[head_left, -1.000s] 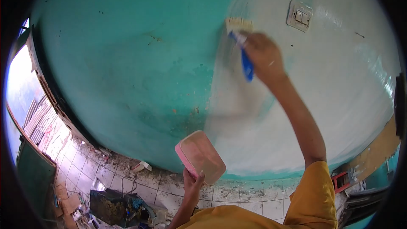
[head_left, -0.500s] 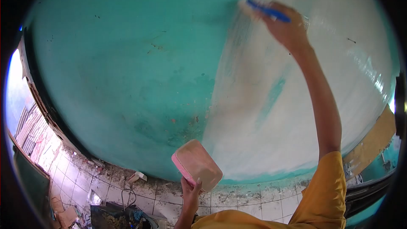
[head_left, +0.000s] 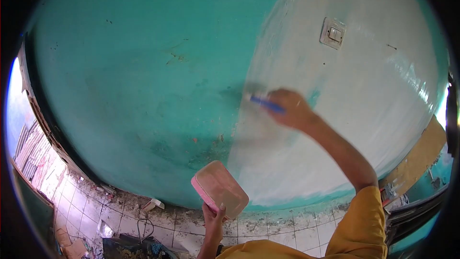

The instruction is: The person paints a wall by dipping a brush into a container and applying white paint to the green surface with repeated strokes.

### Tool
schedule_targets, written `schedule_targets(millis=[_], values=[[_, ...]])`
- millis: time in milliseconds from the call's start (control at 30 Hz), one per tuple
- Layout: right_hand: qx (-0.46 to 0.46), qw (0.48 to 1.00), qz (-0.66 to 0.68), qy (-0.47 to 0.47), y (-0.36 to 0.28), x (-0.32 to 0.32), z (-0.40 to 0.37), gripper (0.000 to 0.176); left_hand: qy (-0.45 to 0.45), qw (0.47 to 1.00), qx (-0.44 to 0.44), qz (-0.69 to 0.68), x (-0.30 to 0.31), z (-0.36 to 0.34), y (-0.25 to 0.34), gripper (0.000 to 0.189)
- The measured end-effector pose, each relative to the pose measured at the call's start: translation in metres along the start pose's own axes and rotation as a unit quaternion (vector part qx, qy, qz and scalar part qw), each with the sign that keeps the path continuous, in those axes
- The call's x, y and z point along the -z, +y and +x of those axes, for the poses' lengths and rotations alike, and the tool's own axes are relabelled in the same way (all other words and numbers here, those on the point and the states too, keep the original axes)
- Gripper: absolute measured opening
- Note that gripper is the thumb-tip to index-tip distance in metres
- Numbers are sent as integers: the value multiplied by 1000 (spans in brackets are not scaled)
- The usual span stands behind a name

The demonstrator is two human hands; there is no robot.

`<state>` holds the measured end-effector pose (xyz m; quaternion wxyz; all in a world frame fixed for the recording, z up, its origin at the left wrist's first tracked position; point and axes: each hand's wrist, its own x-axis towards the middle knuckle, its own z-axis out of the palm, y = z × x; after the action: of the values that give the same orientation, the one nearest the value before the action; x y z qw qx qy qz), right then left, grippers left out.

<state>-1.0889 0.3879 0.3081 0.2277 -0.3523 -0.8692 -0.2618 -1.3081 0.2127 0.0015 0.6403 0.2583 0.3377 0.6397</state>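
Note:
In my right hand [head_left: 290, 109] is a blue-handled brush [head_left: 267, 104], its pale tip against the wall where the whitish paint [head_left: 292, 158] meets the green paint [head_left: 182, 86]. My left hand [head_left: 214, 213] grips a pink container [head_left: 221, 189] by its lower edge, low in front of the wall. The container's broad face is smeared with a pale coating. A streak of green shows through the whitish area to the right of my right hand.
A light switch [head_left: 333, 33] is on the wall at upper right. Below, the tiled floor [head_left: 282, 235] is dirty along the wall. A dark bag [head_left: 129, 247] lies at lower left. A brown board [head_left: 414, 158] leans at the right, near a doorway's dark edge.
My right hand has moved down along the paint boundary with the brush, uncovering the light switch. My left hand and the pink container have barely shifted.

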Motion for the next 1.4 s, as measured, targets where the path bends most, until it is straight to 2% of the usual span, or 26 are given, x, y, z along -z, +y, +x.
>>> schedule_targets(millis=[33, 100, 133, 200, 233, 300, 367, 433, 533, 600, 667, 700, 733, 767, 800, 867, 933, 967, 1033, 1100, 1133, 1167, 1233, 1300, 1333, 1400], values=[[-37, 999, -28, -24, 16, 24, 20, 27, -5, 1000, 4, -1, 0, -1, 0, 70], [-255, 966, 29, 21, 17, 87, 66, 57, -12, 1000, 4, -1, 0, -1, 1, 70], [-253, 962, -4, 99, 36, 105, 81, 63, -10, 1000, 7, 1, 0, -1, 0, 70], [-112, 962, -119, 220, 73, 140, 109, 52, -10, 1000, 9, 3, 1, -2, -3, 70], [-110, 961, -120, 222, 78, 146, 114, 52, -14, 1000, 9, 7, 1, -2, -4, 71], [-37, 930, -155, 332, 83, 155, 119, 33, -21, 1000, 4, 13, 3, -2, -5, 71], [32, 936, -228, 265, 69, 130, 94, 22, -26, 999, 20, 14, 4, -1, -4, 71], [20, 962, -253, 105, 63, 76, 60, 41, -27, 999, 0, 24, 3, 0, -6, 66], [96, 989, -104, -36, 18, 27, 9, 45, -37, 999, -9, 30, -7, -3, 6, 60], [80, 993, -65, -64, 17, 24, 6, 38, -51, 998, -7, 26, -8, 2, 4, 59], [76, 992, -84, -63, 37, 39, 23, 29, -34, 997, -43, 62, 0, 12, -14, 78], [19, 992, -92, -82, 48, 62, 43, 29, -37, 996, -46, 61, -2, 11, -14, 78], [-154, 980, -57, -116, 39, 100, 71, 41, -38, 997, -28, 58, -6, 8, -12, 77], [-221, 971, -39, -76, 50, 122, 90, 50, -38, 998, -10, 55, -8, 7, -11, 75], [-220, 971, -91, -35, 57, 146, 113, 48, -42, 998, -15, 55, -8, 8, -12, 75], [-49, 971, -213, 95, 82, 188, 150, 47, -40, 997, -8, 59, -6, 9, -17, 75], [2, 914, -348, 207, 125, 221, 186, 45, -36, 997, 2, 65, -3, 12, -23, 75], [4, 914, -348, 210, 118, 225, 186, 45, -33, 997, 7, 69, -1, 13, -26, 75], [-84, 928, -225, 284, 91, 232, 180, 42, -27, 996, 17, 78, 1, 14, -31, 74], [-43, 936, -301, 179, 103, 213, 165, 36, -25, 996, 16, 83, -1, 13, -25, 74], [9, 949, -276, 152, 89, 188, 143, 26, -31, 998, 5, 61, -6, 8, -18, 75], [104, 945, -289, 110, 102, 157, 122, 26, -38, 998, -6, 41, -8, 5, -13, 76], [85, 973, -213, 1, 53, 123, 82, 35, -48, 999, -15, 20, -8, 7, -13, 77], [48, 985, -123, -115, 36, 111, 61, 23, -59, 998, -23, -1, -11, 5, -8, 78], [48, 984, -126, -113, 40, 116, 64, 23, -48, 999, -10, 18, -17, 1, 4, 79], [-32, 989, -112, -92, 53, 134, 79, 37, -38, 999, -2, 36, -25, 3, 6, 81]])
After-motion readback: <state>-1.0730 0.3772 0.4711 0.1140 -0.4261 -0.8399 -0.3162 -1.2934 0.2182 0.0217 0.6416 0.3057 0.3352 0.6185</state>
